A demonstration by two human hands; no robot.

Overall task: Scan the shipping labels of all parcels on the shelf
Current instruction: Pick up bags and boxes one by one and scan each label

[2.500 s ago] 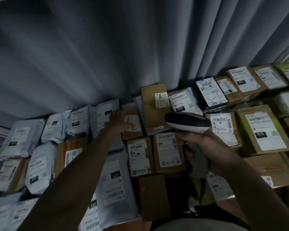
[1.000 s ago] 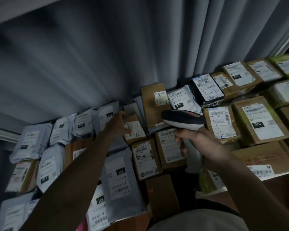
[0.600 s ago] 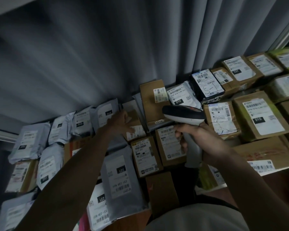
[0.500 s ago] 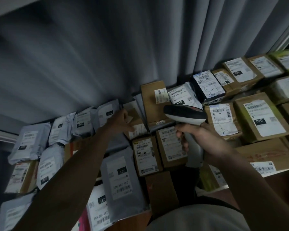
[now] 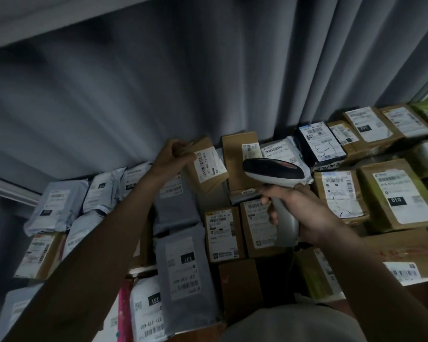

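The left hand (image 5: pixel 169 156) pinches a small brown box (image 5: pixel 205 164) tilted up at the shelf's back, the right hand (image 5: pixel 299 208) grips the scanner (image 5: pixel 273 172), which judging by this needs aiming at its label (image 5: pixel 209 164).

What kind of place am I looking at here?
Probably a parcel pickup or sorting room: labelled cardboard boxes and grey mailer bags packed together, a handheld barcode scanner in the right hand, and a grey curtain behind.
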